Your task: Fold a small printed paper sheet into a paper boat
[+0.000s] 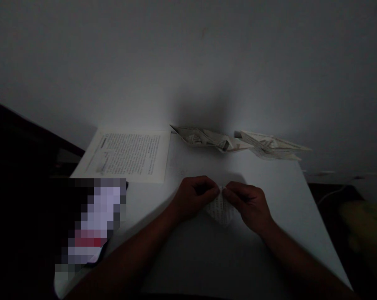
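My left hand (pixel 194 198) and my right hand (pixel 247 204) meet over the middle of a white table (pixel 207 258). Both pinch the top of a small folded piece of printed paper (pixel 221 210), which points down towards me between them. The fingers of both hands are curled closed on its upper edge. The light is dim and the folds are hard to make out.
Two folded paper boats (pixel 212 139) (pixel 271 146) of printed paper lie at the table's far edge against the wall. A printed page stack (pixel 129 156) lies at the far left. A blurred-out phone screen (pixel 94 223) sits at the left edge. A cable (pixel 329 193) runs off right.
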### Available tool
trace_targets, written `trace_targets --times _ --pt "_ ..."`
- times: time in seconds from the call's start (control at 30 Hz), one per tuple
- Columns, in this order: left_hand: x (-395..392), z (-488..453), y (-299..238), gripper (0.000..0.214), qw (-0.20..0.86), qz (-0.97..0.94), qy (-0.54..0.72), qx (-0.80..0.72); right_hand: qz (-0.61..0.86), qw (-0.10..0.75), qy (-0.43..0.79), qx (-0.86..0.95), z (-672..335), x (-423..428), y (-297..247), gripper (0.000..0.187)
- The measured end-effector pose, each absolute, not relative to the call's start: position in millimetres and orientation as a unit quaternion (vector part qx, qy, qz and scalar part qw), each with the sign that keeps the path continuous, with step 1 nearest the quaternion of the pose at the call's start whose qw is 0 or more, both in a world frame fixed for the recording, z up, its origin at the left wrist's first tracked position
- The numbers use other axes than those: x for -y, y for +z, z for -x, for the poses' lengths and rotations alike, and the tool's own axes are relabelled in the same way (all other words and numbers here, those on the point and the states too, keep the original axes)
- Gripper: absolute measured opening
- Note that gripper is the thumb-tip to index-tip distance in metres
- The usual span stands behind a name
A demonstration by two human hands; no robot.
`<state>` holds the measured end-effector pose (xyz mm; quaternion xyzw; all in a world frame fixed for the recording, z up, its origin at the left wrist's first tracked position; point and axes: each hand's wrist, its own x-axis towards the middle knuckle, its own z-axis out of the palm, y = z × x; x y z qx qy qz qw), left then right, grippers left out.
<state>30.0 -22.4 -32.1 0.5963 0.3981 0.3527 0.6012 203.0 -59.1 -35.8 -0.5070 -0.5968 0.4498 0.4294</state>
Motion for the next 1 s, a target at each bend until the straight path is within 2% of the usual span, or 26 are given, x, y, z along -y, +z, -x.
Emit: trace_targets --times 0.13,0.43,0.73,1.0 --pt "24.2 -31.6 -31.5 0.015 0.601 -0.598 0.348 -0.4 0.521 0.455 0.481 0.539 -202.4 58.5 -39.0 0.013" --pt "23.6 -31.9 -32.9 0.016 0.617 -0.607 0.341 -0.368 0.478 0.449 0.57 0.495 -202.5 59.0 -42.0 0.015" --pt "22.0 -29.9 -34.6 0.017 0.631 -0.599 0.351 -0.347 0.44 0.429 0.616 0.493 -204.5 59.2 -41.8 0.015" --pt "21.2 -30.0 -33.6 0.017 0.658 -0.565 0.353 -0.35 0.422 0.447 0.632 0.472 -201.7 57.1 -40.0 0.013"
